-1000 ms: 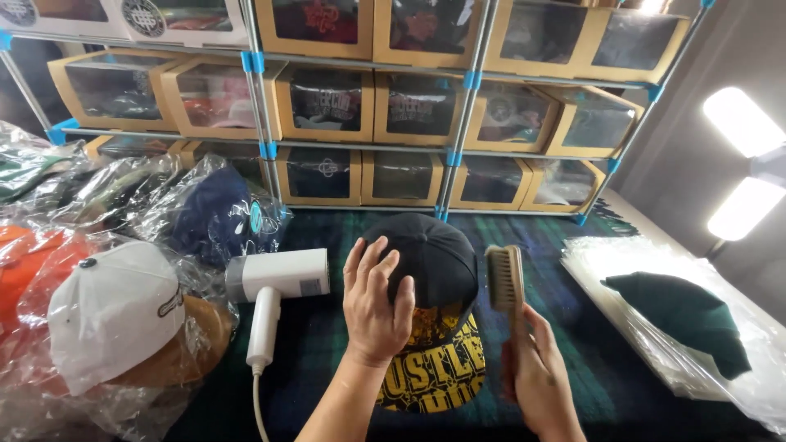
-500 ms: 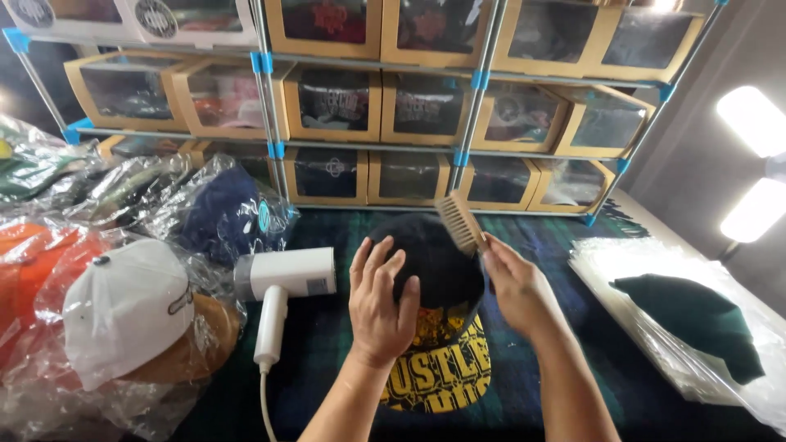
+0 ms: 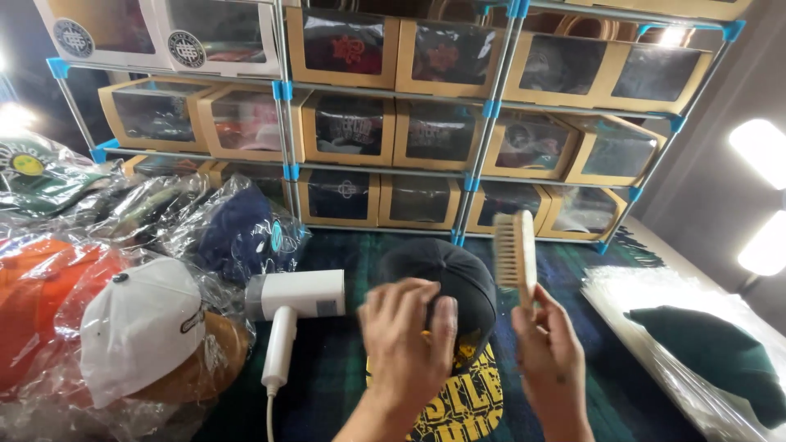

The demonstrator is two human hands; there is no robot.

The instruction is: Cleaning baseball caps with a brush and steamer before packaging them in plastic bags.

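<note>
A black cap [image 3: 446, 278] with yellow lettering on its brim lies on a dark plaid cloth [image 3: 336, 368] in front of me. My left hand [image 3: 405, 344] rests flat on the cap's crown, fingers spread. My right hand [image 3: 553, 360] grips the handle of a wooden bristle brush [image 3: 516, 255], held upright just right of the cap, bristles facing left toward it. The brush is off the cap's surface.
A white handheld steamer [image 3: 291, 307] with a cord lies left of the cap. Bagged caps, white [image 3: 139, 327], navy [image 3: 241, 233] and orange [image 3: 33, 303], pile up at the left. A bagged dark green cap [image 3: 712, 352] lies at the right. Shelves of windowed cardboard boxes [image 3: 426, 131] stand behind.
The brush was at the cap's right side, swept up over the far edge of the crown, and now stands upright at the right again. My left hand stayed on the cap.
</note>
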